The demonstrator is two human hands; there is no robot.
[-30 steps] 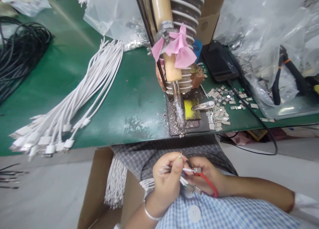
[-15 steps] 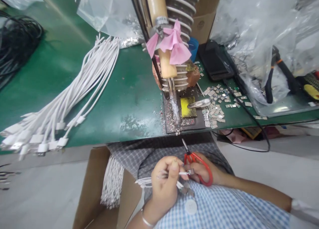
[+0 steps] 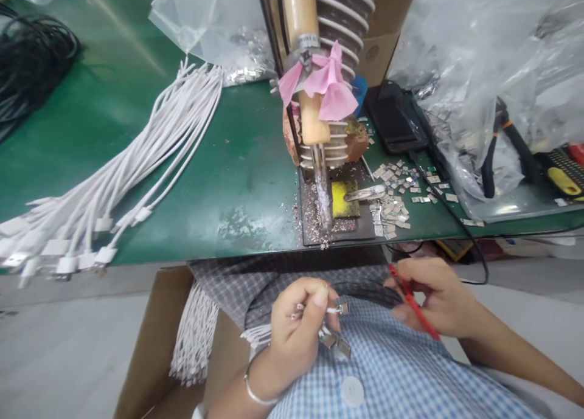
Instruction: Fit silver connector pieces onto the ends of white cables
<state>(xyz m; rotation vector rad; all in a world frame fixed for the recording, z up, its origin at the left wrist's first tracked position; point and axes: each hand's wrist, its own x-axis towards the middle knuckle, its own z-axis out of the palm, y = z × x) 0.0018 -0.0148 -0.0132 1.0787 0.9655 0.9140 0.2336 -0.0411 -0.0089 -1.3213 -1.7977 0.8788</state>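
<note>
Currently, both hands are in front of the checked clothing (image 3: 392, 358), below the near edge of the green table (image 3: 246, 145). The left hand (image 3: 296, 322) is closed around a few thin white cables (image 3: 256, 335), its thumb pressed toward the forefinger. The cables trail out on the left side of the fist, while their metal plugs (image 3: 342, 346) stick out on the right, one above and others lower down. What lies right under the thumb is too small to make out. A pale bracelet (image 3: 255, 392) circles that wrist.

Well apart, the right hand (image 3: 435, 297) has its fingers bent around a pair of red scissors (image 3: 420, 314), which slants and is seen nearly edge-on; whether the blades are apart, I cannot tell.

On the table, a soldering iron (image 3: 316, 124) with a wooden handle and a pink cloth (image 3: 337, 93) tied to it points down over a dark board (image 3: 365, 229). Beside its tip sits a yellow sponge (image 3: 340, 199), with small metal pieces (image 3: 395, 212) scattered to the right, near a phone (image 3: 401, 124) and pliers (image 3: 520, 142). To the left lies a bundle of white cords (image 3: 150, 145). Below, more white strands (image 3: 196, 337) are in a cardboard box (image 3: 146, 340).
</note>
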